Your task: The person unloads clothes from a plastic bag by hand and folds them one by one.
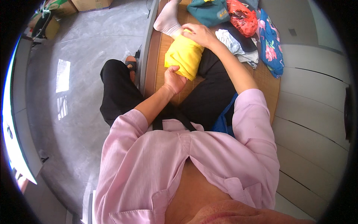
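Note:
A folded yellow cloth (184,56), perhaps a garment, lies over the lower part of my bent leg. My left hand (175,80) grips its near edge, thumb on top and fingers tucked underneath. At the far end, my right hand (200,35) curls its fingers over the cloth's edge, close to the ankle. A foot in a pale sock (167,21) extends beyond the cloth. Black trousers (209,86) cover my legs, and the folded leg rests on a wooden surface (160,61).
Beyond my right hand lie a teal cloth item (208,12), a red plastic bag (243,19), white clothing (229,40) and a blue floral cloth (270,44). A sandal (131,64) shows beside the platform on the grey floor (84,84). Cardboard boxes (91,5) stand far left.

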Demonstrator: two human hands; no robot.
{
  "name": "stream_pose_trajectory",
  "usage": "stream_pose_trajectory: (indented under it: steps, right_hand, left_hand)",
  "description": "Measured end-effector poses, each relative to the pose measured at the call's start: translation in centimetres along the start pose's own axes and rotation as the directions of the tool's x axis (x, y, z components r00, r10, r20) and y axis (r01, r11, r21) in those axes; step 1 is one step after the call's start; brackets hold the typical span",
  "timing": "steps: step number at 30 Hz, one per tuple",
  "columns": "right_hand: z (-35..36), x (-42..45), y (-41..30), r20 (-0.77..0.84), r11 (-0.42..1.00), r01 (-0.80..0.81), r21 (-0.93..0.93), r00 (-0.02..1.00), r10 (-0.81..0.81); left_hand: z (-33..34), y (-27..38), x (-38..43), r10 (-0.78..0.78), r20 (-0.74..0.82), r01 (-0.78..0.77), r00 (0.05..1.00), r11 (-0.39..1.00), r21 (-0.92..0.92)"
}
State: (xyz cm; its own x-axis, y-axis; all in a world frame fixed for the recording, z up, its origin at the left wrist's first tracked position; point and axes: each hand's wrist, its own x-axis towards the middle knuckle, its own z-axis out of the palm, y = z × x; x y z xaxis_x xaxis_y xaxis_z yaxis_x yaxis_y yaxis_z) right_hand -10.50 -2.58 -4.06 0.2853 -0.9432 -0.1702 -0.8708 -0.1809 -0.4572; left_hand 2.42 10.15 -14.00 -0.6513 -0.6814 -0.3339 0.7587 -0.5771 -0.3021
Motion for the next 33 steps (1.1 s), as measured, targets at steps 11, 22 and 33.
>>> stream_pose_trajectory:
  steps: [11,22,33]
  right_hand:
    - [1.5,-7.0,0.3,0.272,0.374,-0.458,0.806,0.849,0.454]
    - [4.5,-9.9,-6.3,0.120,-0.347,0.002,0.938,0.936,0.331]
    - [4.8,-12.5,-4.6,-0.030,-0.566,0.140,0.813,0.979,0.199]
  left_hand:
    - [3.1,1.4,-1.1,0.042,0.068,-0.039,0.997,0.998,-0.052]
    - [3.8,-0.4,-4.7,0.204,0.185,-0.266,0.961,0.859,0.437]
    - [5.2,-0.8,-8.6,-0.066,0.137,-0.079,0.988,0.548,0.833]
